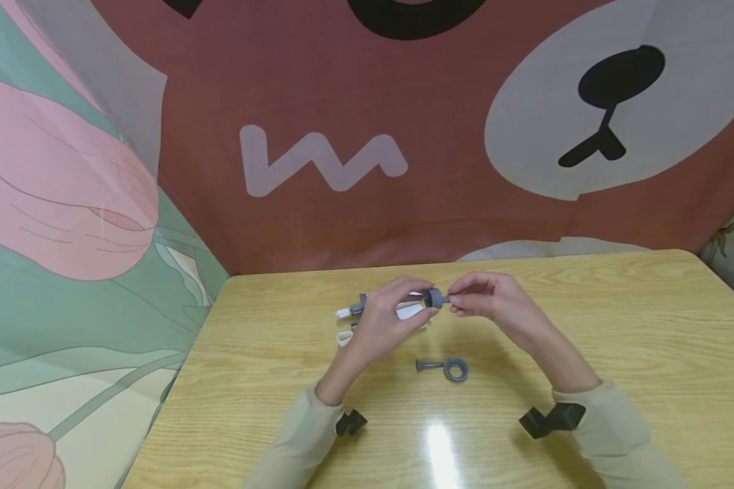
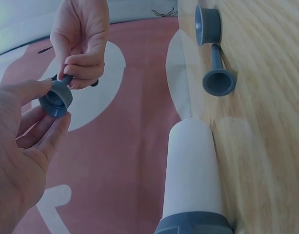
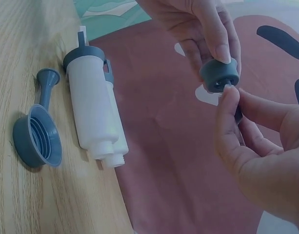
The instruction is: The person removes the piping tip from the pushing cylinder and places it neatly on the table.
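My left hand (image 1: 387, 318) holds a small grey round cap (image 2: 56, 100) between thumb and fingers, raised over the far part of the table. The cap's hollow side shows in the left wrist view. From its other side juts a thin dark stem (image 3: 238, 115), which my right hand (image 1: 503, 302) pinches between thumb and fingertips. Below the hands, a grey part with a threaded ring (image 1: 457, 369) and a flared stem (image 3: 46, 83) lies on the tabletop. Behind my left hand lie two white bottles (image 3: 93, 105) with grey tops, side by side and partly hidden in the head view.
The wood-grain table (image 1: 251, 407) ends at a back edge just past the bottles. Behind it hangs a reddish-brown printed cloth (image 1: 342, 224). A white loop-shaped piece (image 1: 344, 337) shows beside my left wrist. Dark wrist mounts (image 1: 552, 420) stick out from both sleeves.
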{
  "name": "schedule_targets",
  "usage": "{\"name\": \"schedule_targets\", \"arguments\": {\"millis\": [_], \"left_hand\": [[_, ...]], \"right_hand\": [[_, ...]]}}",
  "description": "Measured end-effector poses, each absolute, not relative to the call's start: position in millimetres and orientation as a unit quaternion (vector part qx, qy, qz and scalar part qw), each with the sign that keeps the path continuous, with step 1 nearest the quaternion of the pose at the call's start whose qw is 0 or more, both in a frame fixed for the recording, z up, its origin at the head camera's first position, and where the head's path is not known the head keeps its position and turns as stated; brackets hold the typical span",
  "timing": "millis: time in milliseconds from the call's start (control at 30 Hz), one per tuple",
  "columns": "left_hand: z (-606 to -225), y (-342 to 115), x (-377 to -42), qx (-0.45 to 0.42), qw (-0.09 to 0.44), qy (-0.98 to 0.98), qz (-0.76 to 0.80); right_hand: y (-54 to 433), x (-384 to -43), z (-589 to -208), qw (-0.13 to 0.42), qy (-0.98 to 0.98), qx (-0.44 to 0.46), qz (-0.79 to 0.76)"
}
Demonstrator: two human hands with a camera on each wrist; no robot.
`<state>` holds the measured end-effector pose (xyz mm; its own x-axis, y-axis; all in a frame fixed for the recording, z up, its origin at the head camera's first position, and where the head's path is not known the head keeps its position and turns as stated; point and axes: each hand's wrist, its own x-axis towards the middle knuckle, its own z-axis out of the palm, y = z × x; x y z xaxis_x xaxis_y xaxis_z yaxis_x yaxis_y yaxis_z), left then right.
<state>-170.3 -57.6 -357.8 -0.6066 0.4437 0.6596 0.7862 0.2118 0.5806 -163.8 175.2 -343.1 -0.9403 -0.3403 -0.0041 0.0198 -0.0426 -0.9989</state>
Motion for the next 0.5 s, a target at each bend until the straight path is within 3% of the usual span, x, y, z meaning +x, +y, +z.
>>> {"name": "schedule_targets", "arguments": {"millis": [500], "left_hand": [[-357.1,-56.1,-168.0,-0.361,0.126,-0.755,-0.532]], "right_hand": [[171.9,-163.6,-340.4,0.112,0.662,-0.086,-0.736]]}}
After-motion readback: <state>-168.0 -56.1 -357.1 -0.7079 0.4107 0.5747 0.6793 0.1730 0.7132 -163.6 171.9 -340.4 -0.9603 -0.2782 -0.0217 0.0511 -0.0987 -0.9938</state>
